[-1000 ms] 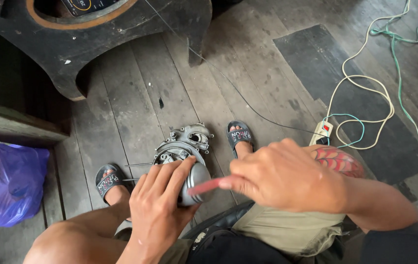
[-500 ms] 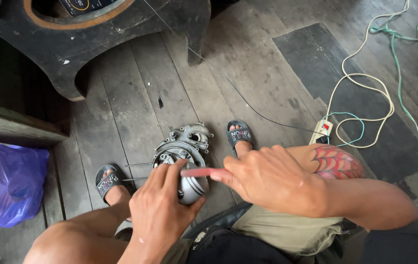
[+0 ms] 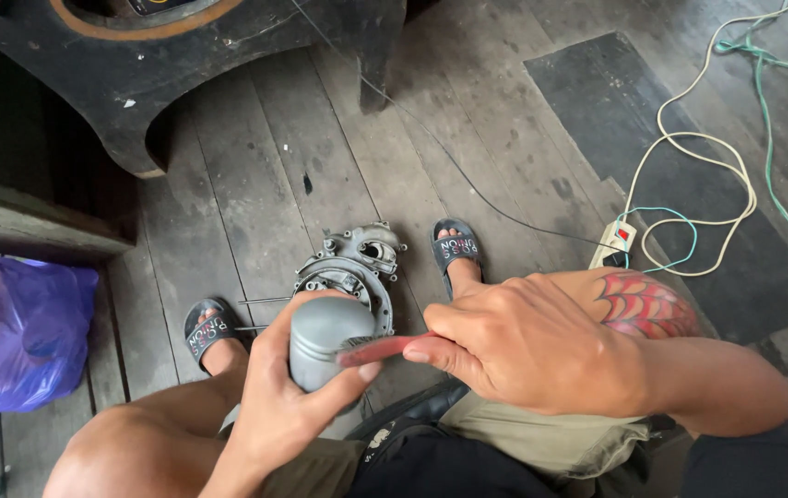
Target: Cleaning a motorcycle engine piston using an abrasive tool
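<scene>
My left hand (image 3: 297, 401) grips a grey metal cylinder (image 3: 327, 337) upright between my knees. My right hand (image 3: 532, 343) holds a red-handled brush (image 3: 383, 347), whose bristled end lies against the cylinder's right side. Just beyond the cylinder, a grey metal engine casing (image 3: 352, 267) with a round ring face rests on the wooden floor between my two sandalled feet. A thin metal rod (image 3: 265, 300) lies on the floor left of the casing.
A dark wooden piece of furniture (image 3: 182, 65) stands at the top left. A purple plastic bag (image 3: 11, 323) sits at the left. A white power strip (image 3: 613, 243) with cream and green cables (image 3: 716, 166) lies on a dark mat at right.
My right hand has slid to the right, and the red brush now reaches the cylinder's side. My left hand has turned the cylinder more upright, and more of it shows.
</scene>
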